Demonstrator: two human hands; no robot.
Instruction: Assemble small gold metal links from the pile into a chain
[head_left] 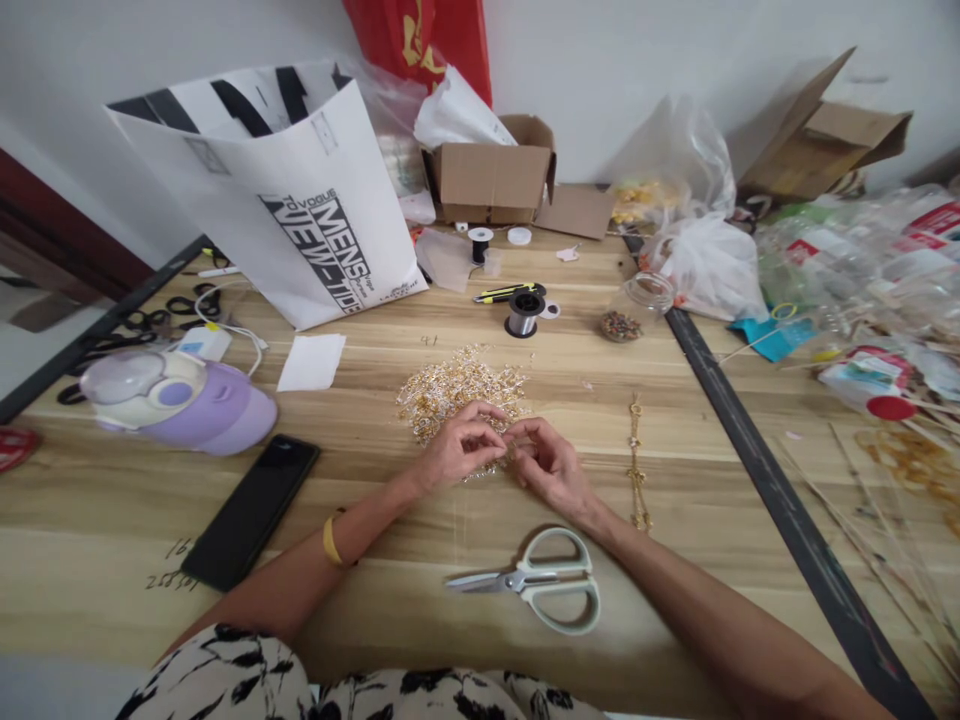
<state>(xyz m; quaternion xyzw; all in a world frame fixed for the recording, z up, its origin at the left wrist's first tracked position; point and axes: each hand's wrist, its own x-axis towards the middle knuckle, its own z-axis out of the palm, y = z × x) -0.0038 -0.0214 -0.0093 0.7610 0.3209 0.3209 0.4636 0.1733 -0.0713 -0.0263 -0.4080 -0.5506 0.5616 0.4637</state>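
My left hand (463, 446) is closed, thumb and fingertips pinched together at the near edge of a pile of small gold and silver beads or charms (450, 388). My right hand (549, 462) meets it from the right, its fingers pinched as well. Whatever lies between the two sets of fingertips is too small to make out. A pair of scissors (517, 580) with pale green handles lies below the hands, blades pointing left. To the right of my right hand, a gold beaded chain (636, 460) is stretched out on the wooden table (360, 610).
At left are a black phone (251, 512), a purple-and-white bottle (180, 400) and a large white bag (300, 200). Beyond the pile sit a wire spool (524, 312), a utility knife (496, 293) and a glass jar (631, 308). Plastic bottles (862, 260) crowd the right side.
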